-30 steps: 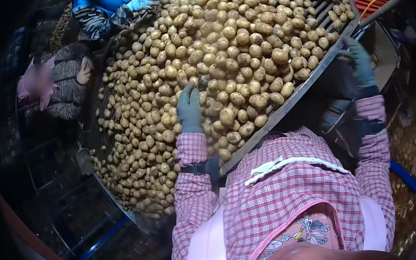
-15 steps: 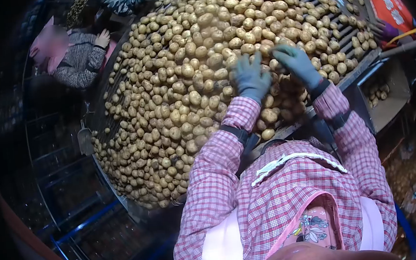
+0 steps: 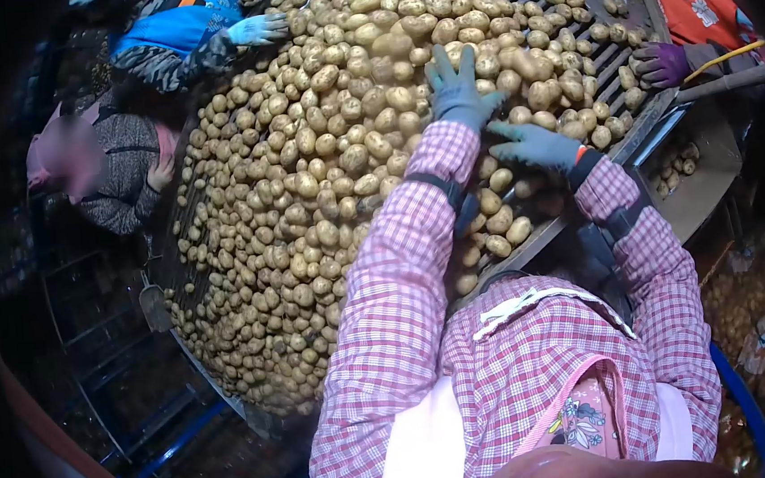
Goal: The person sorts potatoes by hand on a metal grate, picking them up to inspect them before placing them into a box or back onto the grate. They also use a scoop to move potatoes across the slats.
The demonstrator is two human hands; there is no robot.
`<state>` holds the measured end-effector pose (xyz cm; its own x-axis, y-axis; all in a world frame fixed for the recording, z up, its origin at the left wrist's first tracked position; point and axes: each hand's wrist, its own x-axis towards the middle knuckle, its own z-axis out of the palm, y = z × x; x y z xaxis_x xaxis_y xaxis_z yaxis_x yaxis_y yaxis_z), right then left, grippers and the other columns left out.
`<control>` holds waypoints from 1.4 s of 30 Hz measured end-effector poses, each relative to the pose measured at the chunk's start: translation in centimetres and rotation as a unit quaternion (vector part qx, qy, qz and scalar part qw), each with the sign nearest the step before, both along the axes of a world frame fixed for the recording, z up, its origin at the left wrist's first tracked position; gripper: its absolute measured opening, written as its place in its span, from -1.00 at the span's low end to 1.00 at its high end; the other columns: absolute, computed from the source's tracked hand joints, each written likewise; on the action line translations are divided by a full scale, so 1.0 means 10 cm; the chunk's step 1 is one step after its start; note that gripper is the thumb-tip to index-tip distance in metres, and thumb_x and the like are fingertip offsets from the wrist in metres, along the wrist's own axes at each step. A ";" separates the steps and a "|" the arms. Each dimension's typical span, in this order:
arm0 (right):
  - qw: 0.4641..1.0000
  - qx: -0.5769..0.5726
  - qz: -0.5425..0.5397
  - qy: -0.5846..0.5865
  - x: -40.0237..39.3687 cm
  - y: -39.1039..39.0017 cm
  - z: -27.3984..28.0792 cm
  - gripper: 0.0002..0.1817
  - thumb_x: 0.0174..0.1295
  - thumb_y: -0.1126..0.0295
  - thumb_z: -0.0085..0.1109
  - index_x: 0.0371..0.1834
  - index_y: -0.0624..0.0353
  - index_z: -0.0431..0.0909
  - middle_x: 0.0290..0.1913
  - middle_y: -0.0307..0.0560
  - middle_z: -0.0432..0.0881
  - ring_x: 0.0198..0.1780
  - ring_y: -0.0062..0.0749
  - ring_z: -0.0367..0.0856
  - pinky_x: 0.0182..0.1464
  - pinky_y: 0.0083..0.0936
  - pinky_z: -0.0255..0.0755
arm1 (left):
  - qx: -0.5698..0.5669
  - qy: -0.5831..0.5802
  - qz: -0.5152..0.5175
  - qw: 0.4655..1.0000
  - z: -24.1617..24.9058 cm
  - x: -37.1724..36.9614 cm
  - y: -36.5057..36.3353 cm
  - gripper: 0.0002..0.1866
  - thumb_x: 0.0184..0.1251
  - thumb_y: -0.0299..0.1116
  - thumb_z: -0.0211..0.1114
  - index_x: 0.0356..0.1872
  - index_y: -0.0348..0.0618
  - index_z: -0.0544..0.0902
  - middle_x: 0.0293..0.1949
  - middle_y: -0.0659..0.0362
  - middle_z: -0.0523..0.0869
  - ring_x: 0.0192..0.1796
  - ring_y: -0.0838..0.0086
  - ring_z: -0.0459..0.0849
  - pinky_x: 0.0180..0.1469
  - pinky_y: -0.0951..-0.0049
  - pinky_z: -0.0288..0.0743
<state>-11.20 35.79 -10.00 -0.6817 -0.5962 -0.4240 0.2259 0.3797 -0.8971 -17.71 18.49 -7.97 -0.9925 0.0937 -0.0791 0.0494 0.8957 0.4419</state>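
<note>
Brown potatoes (image 3: 311, 186) lie heaped over a wide slatted sorting table (image 3: 615, 86). My left hand (image 3: 463, 93), in a grey-green glove, reaches forward onto the heap with its fingers spread over the potatoes. To its right and nearer to me, my right hand (image 3: 537, 147), gloved alike, points left with its fingers stretched out above the potatoes. I see nothing held in either hand. Some potatoes (image 3: 507, 220) lie between my forearms by the near edge, where dark slats show. The undersides of both hands are hidden.
At the right edge is a co-worker's purple-gloved hand (image 3: 662, 65). A co-worker's light-blue glove (image 3: 258, 29) rests at the far left of the heap. Another person (image 3: 121, 165) sits at the left. Below the right edge, a box (image 3: 716, 163) holds several potatoes.
My left hand has moved forward and spread its fingers. My right hand has come back toward me and turned left. Co-workers' blue and purple gloves now show, and the view has shifted slightly.
</note>
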 end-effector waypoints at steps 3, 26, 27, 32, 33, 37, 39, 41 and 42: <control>0.995 0.020 -0.003 0.101 -0.51 0.11 -0.28 -0.59 0.39 0.23 0.21 0.23 0.17 0.62 -0.06 -0.14 0.74 0.01 -0.47 0.65 0.04 -0.53 0.53 | 0.031 -0.005 -0.017 0.999 0.09 -0.22 0.20 0.00 0.10 0.09 0.55 0.58 0.13 0.30 0.66 -0.18 -0.14 0.64 -0.26 -0.10 0.60 -0.10 0.05; 0.937 -0.014 -0.112 0.329 -1.95 -1.46 0.21 -0.57 0.34 0.06 0.16 0.05 0.16 0.70 -0.12 0.06 0.78 -0.10 -0.11 0.75 0.00 -0.26 0.57 | -0.210 0.033 0.148 0.966 0.11 1.23 -1.98 -0.24 0.32 0.27 0.28 0.48 0.21 0.43 0.44 0.06 0.41 0.36 0.08 0.48 0.41 -0.01 0.26; 0.936 -0.003 -0.102 0.337 -2.07 -1.68 0.25 -0.59 0.33 0.09 0.12 0.07 0.11 0.70 -0.03 0.12 0.76 0.04 0.01 0.73 0.10 -0.19 0.56 | -0.187 0.033 0.150 0.970 0.10 1.25 -1.99 -0.22 0.29 0.22 0.29 0.50 0.20 0.41 0.46 0.03 0.40 0.38 0.05 0.46 0.46 -0.01 0.23; 0.873 0.257 -0.006 0.414 -2.56 -2.38 0.23 -0.57 0.29 0.15 0.14 0.20 -0.05 0.66 0.14 0.09 0.72 0.20 -0.01 0.67 0.24 -0.19 0.52 | -0.191 0.056 0.157 0.967 0.09 1.22 -2.01 -0.23 0.23 0.20 0.36 0.46 0.21 0.46 0.41 0.07 0.46 0.33 0.08 0.51 0.42 0.01 0.28; 0.857 0.318 0.035 0.405 -2.55 -2.41 0.27 -0.55 0.30 0.17 0.12 0.25 -0.04 0.63 0.20 0.08 0.69 0.24 0.01 0.64 0.29 -0.19 0.49 | -0.189 0.060 0.156 0.968 0.08 1.22 -2.02 -0.24 0.22 0.19 0.37 0.45 0.22 0.47 0.40 0.08 0.47 0.31 0.09 0.52 0.41 0.01 0.29; 0.848 0.382 0.106 0.353 -2.44 -2.55 0.41 -0.54 0.27 0.13 0.14 0.23 -0.09 0.62 0.20 0.09 0.69 0.29 0.05 0.60 0.29 -0.12 0.47 | -0.196 0.094 0.149 0.965 0.03 1.24 -2.03 -0.27 0.18 0.14 0.42 0.39 0.22 0.52 0.36 0.11 0.50 0.29 0.11 0.52 0.40 0.05 0.32; 0.883 0.320 0.127 0.319 -2.43 -2.47 0.39 -0.51 0.27 0.06 0.18 0.23 -0.05 0.62 0.15 0.10 0.71 0.23 0.05 0.64 0.24 -0.14 0.50 | -0.192 0.109 0.144 0.965 0.09 1.20 -2.04 -0.28 0.19 0.12 0.43 0.39 0.19 0.53 0.36 0.10 0.50 0.34 0.09 0.49 0.42 0.07 0.31; 0.924 0.214 0.136 0.287 -2.37 -2.22 0.23 -0.52 0.24 0.00 0.22 0.16 -0.04 0.68 0.09 0.09 0.75 0.13 -0.01 0.71 0.19 -0.19 0.54 | -0.189 0.122 0.136 0.965 0.14 1.21 -2.03 -0.28 0.21 0.10 0.43 0.40 0.13 0.53 0.37 0.07 0.50 0.39 0.08 0.44 0.45 0.08 0.29; 0.942 0.171 0.136 0.255 -2.23 -2.08 0.27 -0.57 0.22 0.02 0.25 0.09 -0.06 0.73 0.07 0.07 0.76 0.10 -0.06 0.73 0.18 -0.19 0.55 | -0.161 0.122 0.131 0.971 0.14 1.15 -2.07 -0.28 0.24 0.10 0.40 0.41 0.11 0.52 0.38 0.07 0.50 0.40 0.12 0.44 0.46 0.08 0.28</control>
<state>-33.49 14.95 -7.30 -0.6898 -0.6670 -0.2817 -0.3491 0.6472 -0.6777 -6.24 -2.26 -6.56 -0.9716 -0.1555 0.1782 -0.1312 0.9813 0.1410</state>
